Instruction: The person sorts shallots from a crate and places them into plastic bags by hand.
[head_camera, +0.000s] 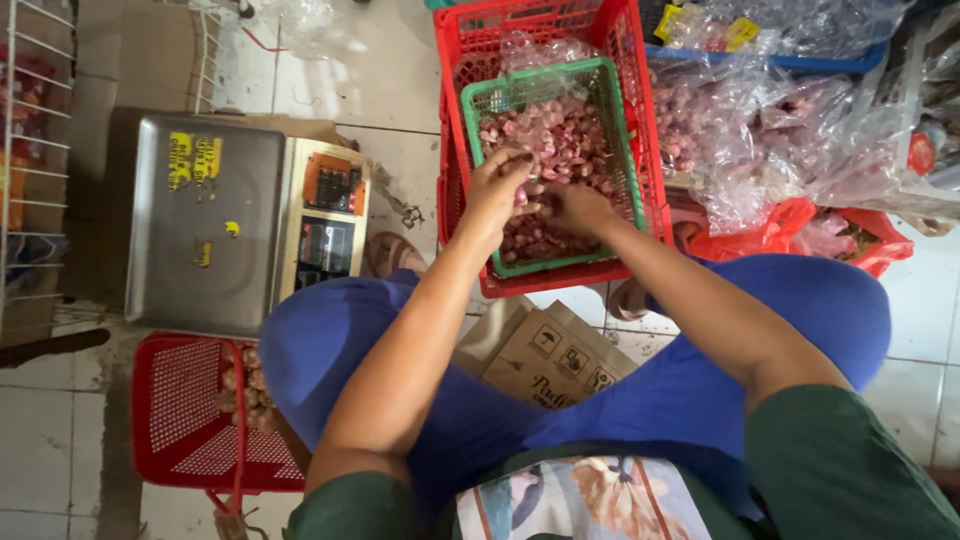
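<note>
- Head view, hands: the left hand (497, 190) sits over the near half of the green basket (625, 140), fingers curled and pinched on a few shallots (560, 140); the right hand (578, 207) lies just beside it, low in the same basket, fingers bent down among the bulbs; whether it grips any cannot be told.
- Head view, the goods: the shallots, pink-purple and small, fill the green basket from the far wall to the near one; the green basket stands inside a larger red crate (455, 150) on the tiled floor, in front of the person's knees.
- Head view, surroundings: a second red basket (180, 420) stands at the person's left, holding only a small heap of pale bulbs at its right edge; a metal weighing scale (205, 225) stands beyond it, pan bare; clear plastic bags (760, 140) holding more of the same bulbs lie to the right of the crate; a flattened cardboard box (545, 355) lies between the knees.
- Progress, as a judgement: the green basket is well stocked and the side basket holds little; the handling appears to be at an early stage, with most of the bulbs, bagged ones included, not yet dealt with.
</note>
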